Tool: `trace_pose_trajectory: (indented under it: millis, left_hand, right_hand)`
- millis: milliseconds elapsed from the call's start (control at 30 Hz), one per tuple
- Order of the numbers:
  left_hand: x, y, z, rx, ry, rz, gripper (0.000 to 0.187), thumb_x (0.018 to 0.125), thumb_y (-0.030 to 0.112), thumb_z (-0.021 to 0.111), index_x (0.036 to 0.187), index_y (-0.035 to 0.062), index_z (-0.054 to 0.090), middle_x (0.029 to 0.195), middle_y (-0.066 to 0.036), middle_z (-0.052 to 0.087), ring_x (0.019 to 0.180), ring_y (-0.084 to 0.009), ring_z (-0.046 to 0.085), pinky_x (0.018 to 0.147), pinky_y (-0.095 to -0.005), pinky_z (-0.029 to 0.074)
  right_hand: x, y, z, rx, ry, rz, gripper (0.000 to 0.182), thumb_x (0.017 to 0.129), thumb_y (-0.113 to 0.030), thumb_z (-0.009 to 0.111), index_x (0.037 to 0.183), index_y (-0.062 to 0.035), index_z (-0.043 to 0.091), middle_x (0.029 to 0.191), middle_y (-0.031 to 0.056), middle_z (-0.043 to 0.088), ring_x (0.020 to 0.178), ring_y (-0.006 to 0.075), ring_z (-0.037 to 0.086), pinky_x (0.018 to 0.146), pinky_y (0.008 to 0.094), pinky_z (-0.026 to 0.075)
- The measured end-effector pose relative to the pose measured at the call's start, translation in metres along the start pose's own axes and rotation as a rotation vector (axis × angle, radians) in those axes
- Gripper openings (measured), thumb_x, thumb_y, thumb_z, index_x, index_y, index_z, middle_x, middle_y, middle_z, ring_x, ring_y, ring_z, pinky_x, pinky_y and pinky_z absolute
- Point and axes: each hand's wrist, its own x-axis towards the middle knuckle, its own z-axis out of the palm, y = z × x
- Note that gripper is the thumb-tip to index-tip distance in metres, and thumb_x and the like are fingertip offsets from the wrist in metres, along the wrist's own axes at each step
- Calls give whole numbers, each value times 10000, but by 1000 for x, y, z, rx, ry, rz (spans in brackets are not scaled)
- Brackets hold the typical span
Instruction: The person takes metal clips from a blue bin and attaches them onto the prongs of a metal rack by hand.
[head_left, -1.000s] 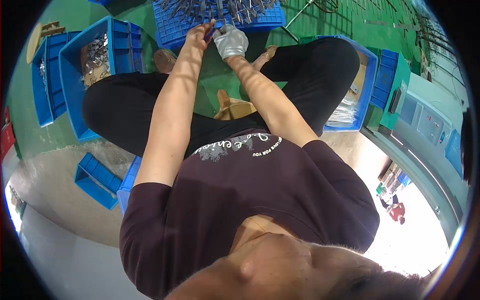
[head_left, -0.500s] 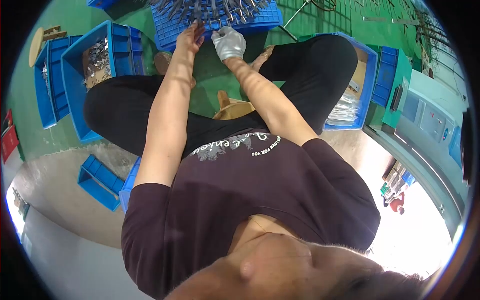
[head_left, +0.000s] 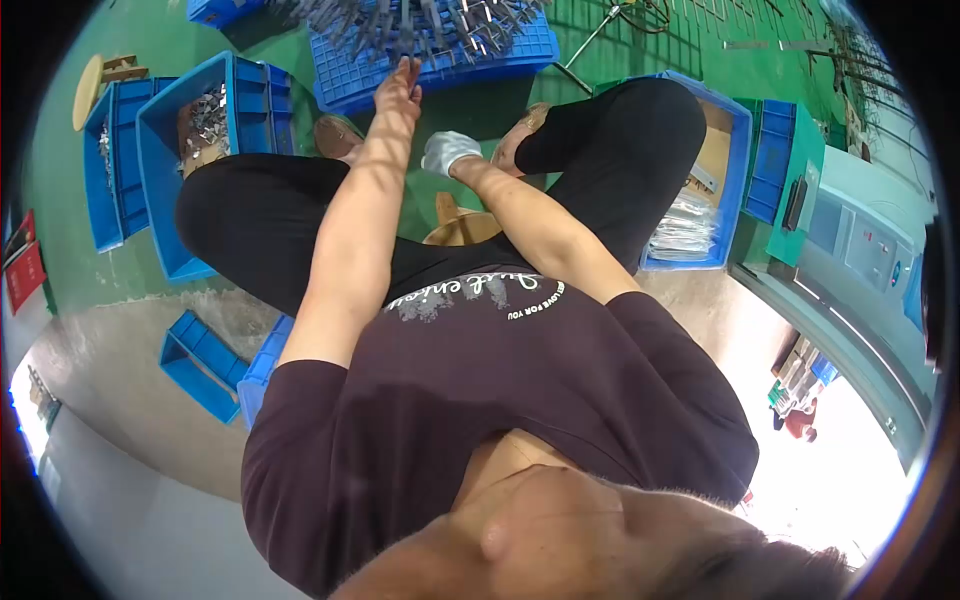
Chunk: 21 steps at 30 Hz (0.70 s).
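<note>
My left hand [head_left: 397, 92] is bare and reaches up to the lower edge of a dense cluster of thin metal strips [head_left: 430, 25]. Its fingers are stretched out, with the tips close to the strips; contact is hard to tell. In a pale glove, my right hand [head_left: 449, 152] is back from the cluster, between my knees. The gloved fingers look curled, and whatever may be in them is hidden. Beneath the strips lies an upturned-looking blue crate [head_left: 350, 85] with a grid surface.
At left, a blue bin [head_left: 155, 130] holds small metal pieces [head_left: 208, 115]. At right, another blue bin [head_left: 742, 150] contains a stack of shiny flat pieces [head_left: 685, 228]. A wooden stool [head_left: 465, 228] is under me. Metal racks [head_left: 870, 70] stand far right.
My right hand has drawn back from the metal strips toward my body. My left hand has shifted slightly right and stays by the strips.
</note>
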Motion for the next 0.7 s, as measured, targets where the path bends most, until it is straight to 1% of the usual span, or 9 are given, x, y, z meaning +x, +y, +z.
trace_pose_trajectory:
  millis: [233, 333, 367, 400, 467, 500, 567, 633, 700]
  left_hand:
    - [7, -29, 10, 53, -69, -47, 289, 969, 368, 524, 1120, 147, 634, 1131, 13, 632, 976, -148, 606, 845, -341, 441]
    - [-46, -8, -6, 57, -66, -108, 232, 913, 267, 608, 1103, 135, 614, 989, -29, 597, 847, -195, 562, 757, -355, 465]
    - [-75, 2, -10, 43, -67, -108, 229, 894, 233, 636, 1098, 131, 607, 942, -43, 585, 804, -211, 548, 727, -359, 473]
    - [-123, 27, -3, 22, 22, -69, 297, 859, 215, 696, 1133, 140, 607, 1025, -32, 596, 889, -212, 567, 753, -359, 472]
    - [-194, 74, -30, -41, -185, 233, 312, 890, 147, 653, 1190, 81, 596, 1183, -54, 593, 1040, -190, 592, 787, -347, 480]
    - [-241, 109, -39, 47, -238, 484, 287, 898, 90, 627, 1180, 49, 599, 1150, -61, 609, 952, -166, 617, 769, -289, 480]
    - [-292, 161, -77, 157, -44, 1188, 249, 903, 56, 609, 1150, 23, 612, 1078, -56, 639, 870, -136, 634, 711, -239, 480]
    - [-305, 212, -126, 78, 162, 1466, 223, 910, 51, 592, 1128, 21, 629, 1051, -60, 651, 857, -131, 641, 691, -242, 483]
    - [-280, 258, -185, 133, 360, 1392, 210, 916, 67, 586, 1115, 34, 644, 982, -59, 674, 829, -123, 643, 680, -244, 483]
  right_hand:
    - [-7, 2, 0, 32, -79, -82, 378, 812, -309, 548, 1035, -46, 703, 1102, 195, 668, 1054, 351, 636, 886, 434, 501]
    - [-2, 8, 4, 27, -17, -227, 407, 805, -360, 559, 1030, -50, 698, 1103, 186, 667, 1049, 344, 631, 892, 439, 491]
    - [21, 14, 14, -122, -136, -249, 405, 809, -366, 558, 1019, -50, 701, 1091, 184, 670, 1039, 348, 630, 897, 439, 485]
    - [20, 14, 16, -102, -97, -277, 388, 807, -348, 560, 1012, -51, 704, 1069, 190, 672, 1017, 358, 631, 893, 443, 483]
    - [5, -7, -3, -79, -136, -128, 342, 753, -290, 572, 968, -66, 715, 1063, 183, 674, 1022, 364, 625, 897, 432, 488]
    - [12, -3, 1, -79, -161, -95, 329, 735, -267, 570, 957, -76, 720, 1067, 181, 673, 1028, 363, 623, 900, 427, 490]
    - [18, 11, 20, -34, -26, -114, 193, 731, -191, 544, 735, -49, 675, 685, 128, 671, 645, 246, 664, 629, 370, 514]
    - [19, 20, 27, -78, -46, -163, 171, 732, -165, 541, 730, -51, 668, 654, 111, 662, 600, 227, 656, 598, 354, 515]
    - [23, 28, 40, -65, -63, -125, 171, 734, -181, 558, 733, -48, 667, 648, 112, 657, 571, 225, 646, 589, 355, 517]
